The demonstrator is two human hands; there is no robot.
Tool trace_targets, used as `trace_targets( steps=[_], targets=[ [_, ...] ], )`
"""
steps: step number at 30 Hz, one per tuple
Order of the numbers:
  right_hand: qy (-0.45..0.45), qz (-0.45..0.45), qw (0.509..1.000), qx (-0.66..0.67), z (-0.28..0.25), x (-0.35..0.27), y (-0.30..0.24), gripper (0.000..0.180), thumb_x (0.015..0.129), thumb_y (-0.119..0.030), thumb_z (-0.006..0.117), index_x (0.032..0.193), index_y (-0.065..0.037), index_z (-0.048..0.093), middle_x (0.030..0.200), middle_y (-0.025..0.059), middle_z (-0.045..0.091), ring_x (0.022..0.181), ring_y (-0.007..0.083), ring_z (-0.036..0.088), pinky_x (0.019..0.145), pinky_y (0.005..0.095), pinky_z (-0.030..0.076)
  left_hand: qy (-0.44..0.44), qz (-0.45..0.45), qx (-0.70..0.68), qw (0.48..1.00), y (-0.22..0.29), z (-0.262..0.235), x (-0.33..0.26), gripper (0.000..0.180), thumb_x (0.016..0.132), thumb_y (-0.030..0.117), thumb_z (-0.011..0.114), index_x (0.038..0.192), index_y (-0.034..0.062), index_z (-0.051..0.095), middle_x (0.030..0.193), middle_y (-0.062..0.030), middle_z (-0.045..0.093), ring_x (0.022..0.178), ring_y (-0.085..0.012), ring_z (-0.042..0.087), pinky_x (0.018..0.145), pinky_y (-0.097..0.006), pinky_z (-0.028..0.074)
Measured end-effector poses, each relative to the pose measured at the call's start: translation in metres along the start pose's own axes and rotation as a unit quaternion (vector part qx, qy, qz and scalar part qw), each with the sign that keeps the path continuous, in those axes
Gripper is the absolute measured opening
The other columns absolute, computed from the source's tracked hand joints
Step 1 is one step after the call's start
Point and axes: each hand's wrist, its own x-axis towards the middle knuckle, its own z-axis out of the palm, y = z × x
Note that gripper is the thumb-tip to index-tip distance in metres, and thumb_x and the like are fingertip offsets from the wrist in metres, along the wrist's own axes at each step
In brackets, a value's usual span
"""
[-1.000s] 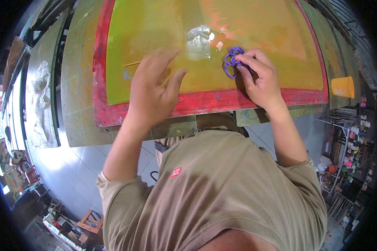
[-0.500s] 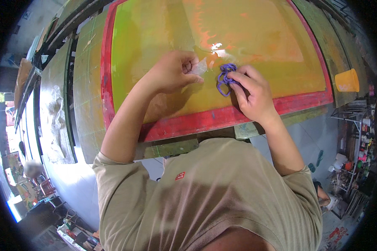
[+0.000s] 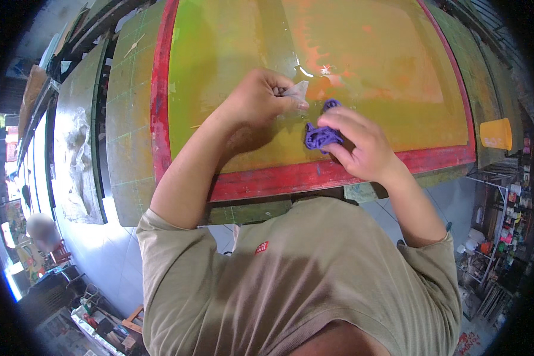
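Note:
A large printing screen with a red frame [image 3: 314,175] and yellow-green mesh [image 3: 231,65] lies flat in front of me. My left hand [image 3: 256,99] is closed and pinches a small piece of clear tape [image 3: 295,90] just above the mesh. My right hand [image 3: 362,145] presses a crumpled purple cloth [image 3: 319,135] onto the mesh near the frame's lower bar. The two hands are close together, the tape just left of the cloth.
A green gridded table [image 3: 124,130] carries the screen. An orange cup [image 3: 496,133] stands at the right edge. Crumpled plastic [image 3: 74,160] lies on a bench at the left. Shelves with small items [image 3: 504,237] stand lower right. A person [image 3: 41,230] is far left.
My left hand went from lying flat on the mesh to closing on the clear tape and lifting it. My right hand kept the purple cloth on the mesh.

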Motion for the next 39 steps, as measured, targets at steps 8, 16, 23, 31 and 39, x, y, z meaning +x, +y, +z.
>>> trace_targets(
  steps=[8, 16, 23, 31, 39],
  targets=[
    [-0.017, -0.026, 0.998, 0.049, 0.008, 0.014, 0.022, 0.031, 0.065, -0.002, 0.076, 0.095, -0.004, 0.065, 0.091, 0.0109, 0.057, 0.083, 0.0283, 0.058, 0.071, 0.0347, 0.048, 0.066, 0.086, -0.068, 0.992, -0.013, 0.004, 0.002, 0.007, 0.076, 0.006, 0.075, 0.079, 0.0008, 0.073, 0.065, 0.0028, 0.061, 0.06, -0.0035, 0.047, 0.053, -0.024, 0.038],
    [-0.032, -0.024, 0.996, 0.076, 0.005, 0.011, 0.022, 0.033, 0.061, 0.001, 0.074, 0.091, -0.005, 0.064, 0.087, 0.0106, 0.056, 0.08, 0.0278, 0.058, 0.069, 0.0338, 0.047, 0.091, 0.053, -0.027, 0.994, 0.0, 0.006, -0.005, 0.008, 0.079, -0.004, 0.063, 0.079, -0.0009, 0.071, 0.078, -0.0059, 0.069, 0.076, -0.0137, 0.066, 0.073, -0.028, 0.052],
    [-0.033, -0.026, 0.997, 0.066, 0.005, 0.011, 0.023, 0.032, 0.06, 0.001, 0.073, 0.09, -0.005, 0.064, 0.087, 0.0107, 0.056, 0.079, 0.0282, 0.058, 0.068, 0.0338, 0.047, 0.123, 0.02, -0.076, 0.989, 0.011, 0.011, -0.011, 0.011, 0.078, -0.007, 0.061, 0.078, -0.0014, 0.07, 0.077, -0.008, 0.069, 0.078, -0.0153, 0.067, 0.075, -0.03, 0.054],
    [-0.038, -0.024, 0.995, 0.086, 0.006, 0.009, 0.025, 0.03, 0.061, 0.001, 0.071, 0.089, -0.003, 0.065, 0.088, 0.0125, 0.059, 0.079, 0.0278, 0.06, 0.071, 0.0333, 0.049, 0.131, 0.102, -0.074, 0.983, 0.001, 0.01, -0.008, 0.008, 0.077, 0.005, 0.076, 0.076, 0.0, 0.071, 0.067, 0.0006, 0.064, 0.063, -0.0046, 0.053, 0.055, -0.023, 0.042],
    [-0.036, -0.025, 0.996, 0.076, 0.004, 0.013, 0.022, 0.031, 0.059, 0.002, 0.073, 0.087, -0.005, 0.064, 0.086, 0.0107, 0.058, 0.079, 0.0293, 0.059, 0.07, 0.0338, 0.048, 0.118, 0.141, -0.04, 0.982, 0.001, 0.005, -0.008, 0.007, 0.077, 0.005, 0.076, 0.077, -0.0004, 0.071, 0.069, -0.0017, 0.066, 0.065, -0.0059, 0.056, 0.058, -0.024, 0.045]
  ],
)
